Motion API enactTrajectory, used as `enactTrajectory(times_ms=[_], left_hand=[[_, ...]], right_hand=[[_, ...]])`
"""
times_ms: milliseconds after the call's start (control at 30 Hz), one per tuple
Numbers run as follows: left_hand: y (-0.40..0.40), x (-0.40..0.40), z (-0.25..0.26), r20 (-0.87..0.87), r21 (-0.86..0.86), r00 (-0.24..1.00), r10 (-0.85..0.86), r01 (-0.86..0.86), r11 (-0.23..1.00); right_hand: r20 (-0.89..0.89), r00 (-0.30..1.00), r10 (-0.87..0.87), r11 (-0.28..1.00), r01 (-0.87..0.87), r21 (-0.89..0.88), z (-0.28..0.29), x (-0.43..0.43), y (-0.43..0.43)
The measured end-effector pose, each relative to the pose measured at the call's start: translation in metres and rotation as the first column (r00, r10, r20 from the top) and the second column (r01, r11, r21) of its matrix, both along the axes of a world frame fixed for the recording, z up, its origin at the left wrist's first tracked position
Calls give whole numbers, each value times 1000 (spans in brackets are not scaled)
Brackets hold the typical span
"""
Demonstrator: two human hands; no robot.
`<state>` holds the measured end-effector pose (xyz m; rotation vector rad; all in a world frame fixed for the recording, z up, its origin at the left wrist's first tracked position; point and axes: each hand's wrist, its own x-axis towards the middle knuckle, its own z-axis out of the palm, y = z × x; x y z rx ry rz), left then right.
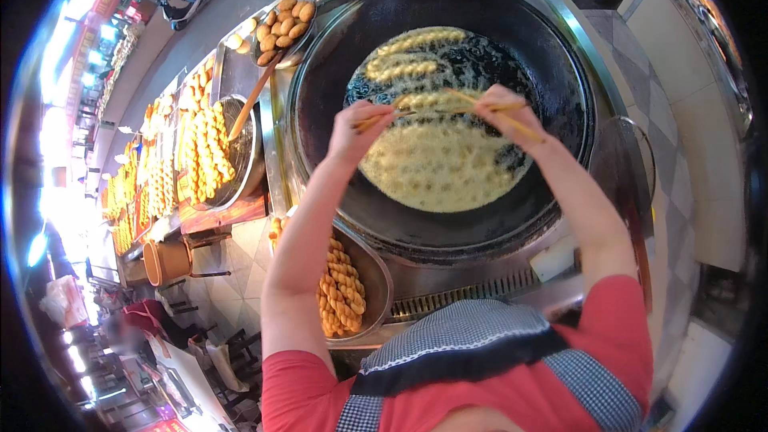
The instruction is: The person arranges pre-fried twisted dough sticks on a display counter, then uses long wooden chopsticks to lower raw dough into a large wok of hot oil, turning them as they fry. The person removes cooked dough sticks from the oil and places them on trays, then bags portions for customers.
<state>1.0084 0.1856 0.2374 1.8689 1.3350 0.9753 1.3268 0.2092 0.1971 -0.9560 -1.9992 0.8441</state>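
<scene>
A large black wok (456,228) of bubbling oil (444,174) lies before me. Several long twisted dough strips (420,42) float at its far side and middle. Over the oil, my left hand (363,126) grips a thin wooden stick, its tip near a middle dough strip. My right hand (504,111) grips long wooden chopsticks (522,127) that slant across the same strip. Foam covers the near part of the oil. Whether the tools' tips touch the dough is hard to tell.
Fried twists fill a metal bowl (381,288) at lower left and a wire strainer (240,159) at left. A bowl of round fried pieces (288,27) stands at the far left. A mesh skimmer (624,162) is right of the wok. Someone in dark red (147,318) is at lower left.
</scene>
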Motion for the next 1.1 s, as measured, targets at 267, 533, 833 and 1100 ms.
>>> enactTrajectory(times_ms=[267,533,833,1100], left_hand=[[14,8,-64,-381,135,925,-4,59,989],[-1,-37,1,-241,44,966,-88,102,994],[83,-33,0,-317,110,943,-106,148,983],[120,-22,-75,-467,44,873,-141,182,982]], right_hand=[[575,818,-12,964,-142,223,-41,38,13],[350,926,-139,990,122,69,7,53,36],[124,990,-72,936,110,-333,-5,-85,113],[627,776,69,952,-240,191,-37,-24,116]])
